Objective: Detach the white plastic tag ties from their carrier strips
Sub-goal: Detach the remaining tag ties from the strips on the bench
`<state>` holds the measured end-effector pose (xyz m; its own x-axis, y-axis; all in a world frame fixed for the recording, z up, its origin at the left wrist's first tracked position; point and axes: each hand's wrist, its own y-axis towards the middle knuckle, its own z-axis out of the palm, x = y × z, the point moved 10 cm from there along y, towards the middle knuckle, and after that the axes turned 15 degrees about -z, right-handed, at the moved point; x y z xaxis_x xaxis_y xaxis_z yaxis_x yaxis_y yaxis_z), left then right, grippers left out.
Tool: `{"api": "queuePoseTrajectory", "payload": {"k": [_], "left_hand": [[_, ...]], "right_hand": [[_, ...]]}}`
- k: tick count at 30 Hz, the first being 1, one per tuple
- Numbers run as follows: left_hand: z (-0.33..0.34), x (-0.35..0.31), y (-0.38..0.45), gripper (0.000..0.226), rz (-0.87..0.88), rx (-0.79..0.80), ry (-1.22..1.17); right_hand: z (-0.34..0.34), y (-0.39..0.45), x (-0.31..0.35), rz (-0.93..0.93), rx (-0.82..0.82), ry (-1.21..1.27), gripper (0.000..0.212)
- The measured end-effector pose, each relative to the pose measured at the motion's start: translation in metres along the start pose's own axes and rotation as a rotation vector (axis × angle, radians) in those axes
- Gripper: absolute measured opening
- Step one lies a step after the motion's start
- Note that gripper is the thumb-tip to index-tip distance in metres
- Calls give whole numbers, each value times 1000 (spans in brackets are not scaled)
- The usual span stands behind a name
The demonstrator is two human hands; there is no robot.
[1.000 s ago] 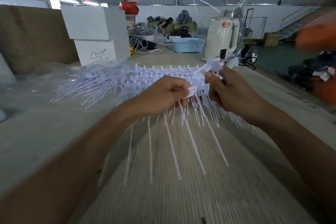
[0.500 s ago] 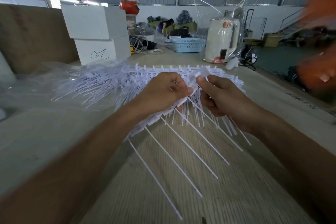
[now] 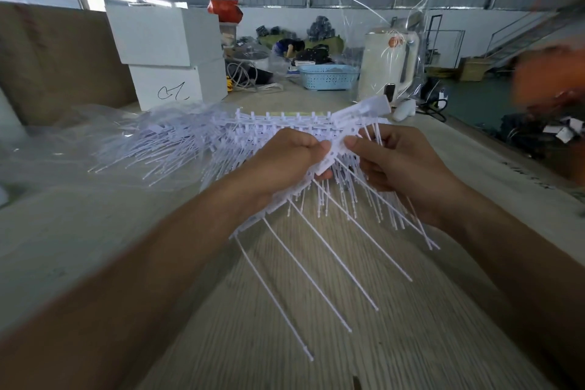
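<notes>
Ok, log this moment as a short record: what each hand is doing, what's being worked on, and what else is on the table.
Left hand: pinches the carrier strip at its middle
Right hand: grips the same strip from the other side, thumb on top
Tag ties: white, long tails hang down off the strip
Behind hands: pile of more tie strips on clear plastic
Table: pale wood grain
Farther back: two stacked white boxes, blue basket

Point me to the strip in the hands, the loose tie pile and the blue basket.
carrier strip (image 3: 329, 158), head view, flat band between the thumbs
tie pile (image 3: 164, 149), head view, middle of the heap
blue basket (image 3: 327, 77), head view, front wall
</notes>
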<state>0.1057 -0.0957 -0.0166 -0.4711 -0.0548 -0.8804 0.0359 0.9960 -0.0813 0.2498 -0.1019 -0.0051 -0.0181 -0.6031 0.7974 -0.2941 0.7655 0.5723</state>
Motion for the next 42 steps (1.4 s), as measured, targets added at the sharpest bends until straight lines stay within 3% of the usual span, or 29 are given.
{"api": "queuePoseTrajectory", "payload": {"k": [9,16,22,25,31,34,38,42], "left_hand": [[3,-6,0,47,25,176,-148],[12,-4,-3,25,16,357,-160],[-7,-16,-2,39,211,76,171],[-6,-19,-3,36,268,34,226],[-4,-22,-1,27,322,2,289],[-1,-20,-2,31,329,-3,355],[2,-23,-5,20,359,28,262],[6,-25,-9,12,368,74,211]], "right_hand": [[10,0,13,-139,142,57,33],[16,-5,25,-195,286,-33,31],[13,-4,-4,-7,280,-195,36],[7,-4,-16,84,258,-240,39],[-6,10,13,-197,174,-689,34],[-25,11,31,-293,10,-877,36],[-51,10,19,-119,-186,-452,29],[-12,2,-11,99,15,-183,36]]}}
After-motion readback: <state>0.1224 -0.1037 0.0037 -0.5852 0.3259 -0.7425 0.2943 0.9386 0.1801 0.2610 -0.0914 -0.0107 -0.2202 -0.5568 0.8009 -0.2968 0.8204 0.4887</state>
